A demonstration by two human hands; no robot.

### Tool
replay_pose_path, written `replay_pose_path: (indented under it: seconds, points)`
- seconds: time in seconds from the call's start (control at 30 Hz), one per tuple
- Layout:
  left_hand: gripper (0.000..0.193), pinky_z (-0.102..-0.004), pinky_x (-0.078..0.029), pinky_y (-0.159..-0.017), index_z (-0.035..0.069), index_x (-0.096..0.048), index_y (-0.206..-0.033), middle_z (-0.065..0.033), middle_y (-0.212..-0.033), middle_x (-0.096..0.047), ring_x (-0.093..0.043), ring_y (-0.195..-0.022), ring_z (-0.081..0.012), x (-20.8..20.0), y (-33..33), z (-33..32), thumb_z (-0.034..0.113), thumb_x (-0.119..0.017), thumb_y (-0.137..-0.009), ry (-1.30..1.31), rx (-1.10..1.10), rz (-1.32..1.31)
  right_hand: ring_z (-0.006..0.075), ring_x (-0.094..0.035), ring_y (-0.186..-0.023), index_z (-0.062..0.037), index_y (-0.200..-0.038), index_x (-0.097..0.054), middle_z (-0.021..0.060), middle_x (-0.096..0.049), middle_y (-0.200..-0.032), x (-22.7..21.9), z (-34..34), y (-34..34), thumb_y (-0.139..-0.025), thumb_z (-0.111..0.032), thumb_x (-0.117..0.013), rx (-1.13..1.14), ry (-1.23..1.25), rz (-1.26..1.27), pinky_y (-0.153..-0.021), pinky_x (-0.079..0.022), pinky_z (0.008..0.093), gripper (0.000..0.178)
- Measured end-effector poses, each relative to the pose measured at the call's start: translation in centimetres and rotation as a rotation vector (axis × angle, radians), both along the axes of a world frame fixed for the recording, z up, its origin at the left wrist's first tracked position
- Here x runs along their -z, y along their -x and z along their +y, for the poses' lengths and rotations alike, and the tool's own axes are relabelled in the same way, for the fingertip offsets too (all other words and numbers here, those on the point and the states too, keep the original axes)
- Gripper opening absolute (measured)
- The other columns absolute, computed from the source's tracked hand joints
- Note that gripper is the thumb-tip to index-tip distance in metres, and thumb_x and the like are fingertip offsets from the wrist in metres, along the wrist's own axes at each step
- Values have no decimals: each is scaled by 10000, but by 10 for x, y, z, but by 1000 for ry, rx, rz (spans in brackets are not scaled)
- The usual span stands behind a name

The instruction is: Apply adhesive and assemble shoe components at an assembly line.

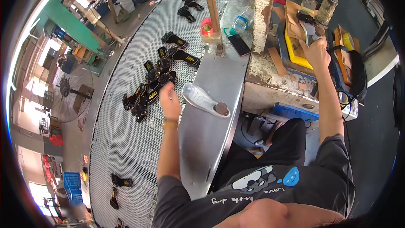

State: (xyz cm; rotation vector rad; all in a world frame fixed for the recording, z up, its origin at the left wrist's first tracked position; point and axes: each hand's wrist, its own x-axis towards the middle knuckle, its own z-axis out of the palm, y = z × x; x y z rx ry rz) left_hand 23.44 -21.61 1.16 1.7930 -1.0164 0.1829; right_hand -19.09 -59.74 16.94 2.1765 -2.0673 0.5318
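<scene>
My left hand is closed, its curled fingers against a black sandal at the near edge of a pile on the white mesh conveyor; the fingertips are partly hidden. Farther up, more black sandals with dark trim lie in the pile. My right hand grips a clear shoe last at the right-hand work stand, thumb stretched along it. A black sandal part sits at the last's far end. Between my arms, another clear shoe last with a round brown knob rests on the metal ledge.
A yellow-rimmed pad lies under my right hand. On the ledge are a phone, a plastic bottle and a red container beside a wooden post. A peeling pillar rises between ledge and stand. Several sandals lie nearer me.
</scene>
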Motion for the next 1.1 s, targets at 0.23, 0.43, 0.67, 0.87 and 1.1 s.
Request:
replay_pose_path:
  seconds: [0.23, 0.43, 0.67, 0.87, 1.1]
  points:
    - [775, -498, -337, -1232, 89, -321, -1608, -173, -1612, -369, -362, -1487, -359, 20, -147, 1, 109, -679, -922, -1185, -296, 40, 471, -519, -1281, 96, -1317, -552, 281, -535, -1392, 41, 0, -5, -973, -505, -641, -159, 646, -156, -1085, -446, 504, 698]
    - [575, -530, -405, -1159, 99, -497, -1482, -152, -1533, -500, -536, -1363, -335, -24, -91, -1, 184, -683, -944, -1469, -374, 7, 385, -624, -1158, 57, -1116, -703, 257, -658, -1255, 4, -12, 13, -941, -367, -707, -288, 541, -305, -984, -501, 426, 459]
    - [414, -445, -602, -851, 52, -593, -1376, -154, -1213, -700, -740, -970, -288, -5, -28, 85, 139, -673, -979, 64, 245, 901, 509, -587, -1201, -26, -1263, -703, 293, -657, -1261, 11, -88, -1, -811, -528, -655, 137, 422, -180, -1091, -428, 557, 677]
    - [471, -416, -620, -731, 5, -481, -1375, -235, -1191, -672, -729, -864, -290, -50, 148, 107, 388, -457, -1101, 243, 408, 1295, 315, -670, -1153, 34, -1262, -695, 171, -709, -1288, 28, -76, 9, -805, -309, -769, -264, 417, -876, -1010, -477, 387, 577]
    - [580, -465, -573, -973, 31, -473, -1435, -223, -1354, -633, -656, -1210, -340, -70, 314, 108, 495, -446, -1089, 274, 462, 1943, 181, -636, -1070, -8, -1024, -696, 126, -702, -1202, 77, 291, -83, -888, -66, -687, -797, -474, -1186, -976, -495, 350, 148]
